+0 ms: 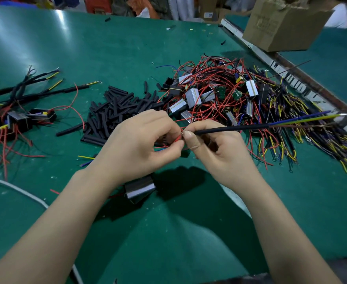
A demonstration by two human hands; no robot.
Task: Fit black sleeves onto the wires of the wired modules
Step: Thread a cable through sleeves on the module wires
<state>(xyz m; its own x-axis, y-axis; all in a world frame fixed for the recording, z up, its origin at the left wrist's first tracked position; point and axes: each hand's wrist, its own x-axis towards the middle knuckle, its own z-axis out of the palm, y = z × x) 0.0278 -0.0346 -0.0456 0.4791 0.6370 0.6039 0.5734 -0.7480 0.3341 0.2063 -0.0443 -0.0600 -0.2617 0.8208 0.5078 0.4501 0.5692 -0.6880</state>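
Observation:
My left hand point(141, 144) pinches a red wire point(177, 138) at its tip, fingers curled. My right hand point(215, 148) pinches the near end of a black sleeve point(230, 129) that stretches to the right, with blue and yellow wires point(303, 117) coming out of its far end. The two hands meet at the sleeve's mouth. A black and silver module point(140, 190) lies on the mat under my left wrist. A heap of loose black sleeves point(117, 108) sits just beyond my left hand.
A tangle of unsleeved modules with red wires point(213, 93) lies behind my hands. Sleeved modules point(18, 111) are grouped at the left. Yellow and blue ring-terminal wires point(312, 138) spread at the right. A cardboard box point(285, 25) stands far right on the green mat point(86, 50).

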